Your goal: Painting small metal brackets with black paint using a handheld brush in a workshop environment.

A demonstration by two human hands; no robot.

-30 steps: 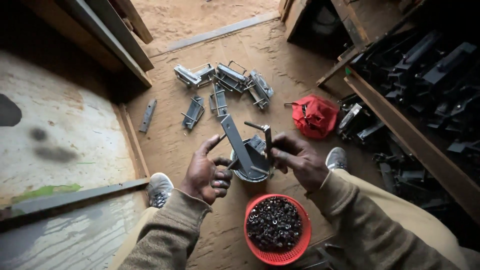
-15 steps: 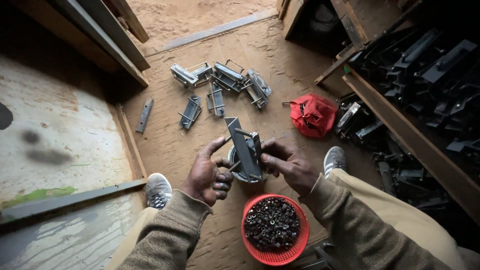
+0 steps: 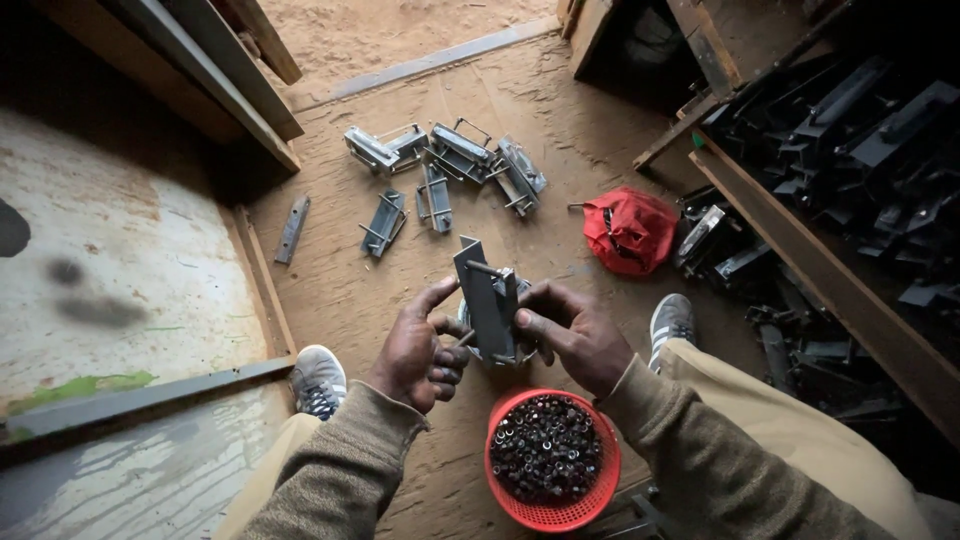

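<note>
Dirt floor (image 3: 330, 290): six finished clamps (image 3: 440, 170), one bracket (image 3: 487, 300) in two hands (image 3: 415, 350).

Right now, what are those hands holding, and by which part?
Both hold one grey metal bracket: the left hand at its lower left edge, the right hand on its right side.

Hidden parts, cut edges and dark corners

The grey metal bracket (image 3: 489, 300) covers the round container (image 3: 500, 352) behind it, and the left hand (image 3: 418, 348) and right hand (image 3: 572, 335) curl over its lower end, so each grip's contact there cannot be made out. The red basket (image 3: 552, 462) holds small dark pieces too small to tell apart. Dark metal parts on the shelf (image 3: 850, 130) blur into shadow and run off the right edge. Both legs are cut off by the bottom edge.
</note>
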